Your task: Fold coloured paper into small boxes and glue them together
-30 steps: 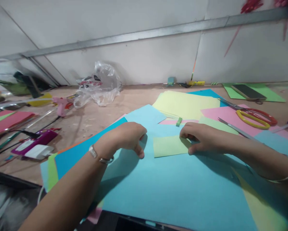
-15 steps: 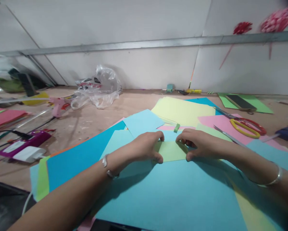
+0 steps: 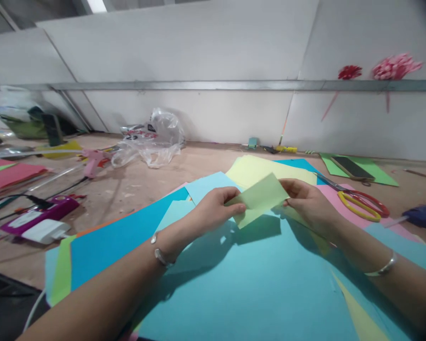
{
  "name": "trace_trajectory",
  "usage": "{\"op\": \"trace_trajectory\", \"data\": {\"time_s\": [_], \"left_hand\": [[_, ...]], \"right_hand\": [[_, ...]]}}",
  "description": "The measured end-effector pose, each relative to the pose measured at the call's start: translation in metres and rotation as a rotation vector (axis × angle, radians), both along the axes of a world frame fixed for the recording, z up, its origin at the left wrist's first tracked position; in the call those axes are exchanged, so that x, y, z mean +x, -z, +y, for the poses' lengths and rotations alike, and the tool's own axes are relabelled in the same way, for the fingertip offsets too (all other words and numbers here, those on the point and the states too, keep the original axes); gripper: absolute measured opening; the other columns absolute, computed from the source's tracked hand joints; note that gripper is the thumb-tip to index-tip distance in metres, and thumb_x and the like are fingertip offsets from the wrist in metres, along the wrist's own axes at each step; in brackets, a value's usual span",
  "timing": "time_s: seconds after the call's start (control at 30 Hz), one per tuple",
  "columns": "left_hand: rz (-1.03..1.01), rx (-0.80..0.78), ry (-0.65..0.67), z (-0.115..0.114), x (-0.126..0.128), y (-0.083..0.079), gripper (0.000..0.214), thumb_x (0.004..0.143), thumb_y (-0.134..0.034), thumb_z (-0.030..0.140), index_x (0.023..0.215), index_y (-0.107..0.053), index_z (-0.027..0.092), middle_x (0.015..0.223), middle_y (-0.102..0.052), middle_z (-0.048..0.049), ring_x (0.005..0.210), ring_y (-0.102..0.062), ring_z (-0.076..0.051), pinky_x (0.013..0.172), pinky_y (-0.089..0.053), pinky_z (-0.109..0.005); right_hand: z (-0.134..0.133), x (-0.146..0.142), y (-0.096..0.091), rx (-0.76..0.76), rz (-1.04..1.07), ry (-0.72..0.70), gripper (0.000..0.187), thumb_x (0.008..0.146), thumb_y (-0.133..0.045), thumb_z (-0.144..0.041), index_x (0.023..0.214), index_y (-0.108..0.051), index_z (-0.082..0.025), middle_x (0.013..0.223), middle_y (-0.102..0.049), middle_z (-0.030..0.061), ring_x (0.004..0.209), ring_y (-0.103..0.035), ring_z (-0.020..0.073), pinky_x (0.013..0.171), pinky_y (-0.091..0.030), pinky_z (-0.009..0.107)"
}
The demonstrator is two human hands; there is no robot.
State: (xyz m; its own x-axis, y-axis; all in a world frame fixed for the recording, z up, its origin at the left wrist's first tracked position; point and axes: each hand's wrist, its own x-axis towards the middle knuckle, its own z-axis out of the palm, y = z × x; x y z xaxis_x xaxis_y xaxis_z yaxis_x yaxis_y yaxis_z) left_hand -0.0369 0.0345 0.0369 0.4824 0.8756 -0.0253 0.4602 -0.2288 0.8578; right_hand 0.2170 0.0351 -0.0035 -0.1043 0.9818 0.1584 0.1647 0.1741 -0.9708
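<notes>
Several red and green sheets [image 3: 15,174] lie at the far left of the work surface. Nearer, a purple power strip [image 3: 44,213] sits with a white adapter [image 3: 45,230] just beside it. To the right, a pink glue gun [image 3: 92,163] rests left of a crumpled clear plastic bag [image 3: 156,137] near the wall. The left hand [image 3: 222,204] pinches the left end of a pale green paper slip [image 3: 260,198] between thumb and fingers. The slip is raised and tilted above a large light blue sheet [image 3: 255,284], casting a shadow on it. The right hand [image 3: 303,201] pinches the slip's right end. Further right lie red-and-yellow-handled scissors [image 3: 358,208]; beyond them, a phone [image 3: 353,168] rests on a green sheet [image 3: 385,176]
</notes>
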Motion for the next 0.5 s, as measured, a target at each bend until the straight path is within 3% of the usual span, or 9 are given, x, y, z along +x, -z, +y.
{"op": "trace_trajectory", "data": {"time_s": [0.1,0.23,0.33,0.4,0.5], "left_hand": [[-0.154,-0.103,-0.032,0.001,0.0,-0.001,0.017,0.075,-0.059,0.033,0.076,-0.054,0.018,0.067,-0.055,0.003,0.06,-0.051,-0.011,0.053,-0.038,-0.022],[-0.175,-0.094,-0.065,0.001,0.001,0.004,0.02,0.074,-0.061,0.035,0.08,-0.059,0.017,0.072,-0.06,0.0005,0.066,-0.055,-0.013,0.055,-0.041,-0.024],[-0.207,-0.064,-0.118,0.002,0.002,0.008,0.019,0.072,-0.064,0.034,0.079,-0.064,0.016,0.077,-0.065,-0.0018,0.074,-0.058,-0.015,0.067,-0.048,-0.029],[-0.272,-0.02,-0.161,0.003,0.003,0.011,0.016,0.071,-0.067,0.031,0.078,-0.066,0.017,0.09,-0.069,-0.0039,0.086,-0.061,-0.018,0.08,-0.051,-0.033],[-0.428,-0.045,-0.298,0.008,0.003,0.013,0.025,0.075,-0.068,0.03,0.096,-0.066,0.017,0.12,-0.066,-0.008,0.109,-0.06,-0.021,0.093,-0.05,-0.036]], "right_hand": [[-0.004,-0.003,-0.007,-0.008,0.086,-0.107,0.053,0.063,-0.063,-0.017,0.116,-0.061,-0.021,0.111,-0.065,0.0089,0.098,-0.059,0.0204,0.073,-0.048,0.031],[-0.013,-0.012,-0.016,-0.08,0.207,-0.132,0.061,0.067,-0.072,-0.026,0.126,-0.054,-0.022,0.098,-0.065,0.0046,0.072,-0.055,0.0129,0.059,-0.044,0.026],[-0.017,-0.017,-0.017,-0.075,0.2,-0.09,0.046,0.066,-0.078,-0.037,0.107,-0.063,-0.02,0.073,-0.06,-0.0018,0.052,-0.044,0.008,0.048,-0.037,0.023],[-0.021,-0.019,-0.018,0.033,0.127,-0.078,0.03,0.071,-0.077,-0.043,0.085,-0.065,-0.019,0.066,-0.06,-0.0015,0.05,-0.047,0.0089,0.046,-0.04,0.024],[-0.029,-0.021,-0.021,0.352,-0.037,-0.035,0.021,0.078,-0.073,-0.041,0.077,-0.065,-0.021,0.089,-0.07,0.0068,0.074,-0.066,0.0184,0.062,-0.055,0.032]]}}
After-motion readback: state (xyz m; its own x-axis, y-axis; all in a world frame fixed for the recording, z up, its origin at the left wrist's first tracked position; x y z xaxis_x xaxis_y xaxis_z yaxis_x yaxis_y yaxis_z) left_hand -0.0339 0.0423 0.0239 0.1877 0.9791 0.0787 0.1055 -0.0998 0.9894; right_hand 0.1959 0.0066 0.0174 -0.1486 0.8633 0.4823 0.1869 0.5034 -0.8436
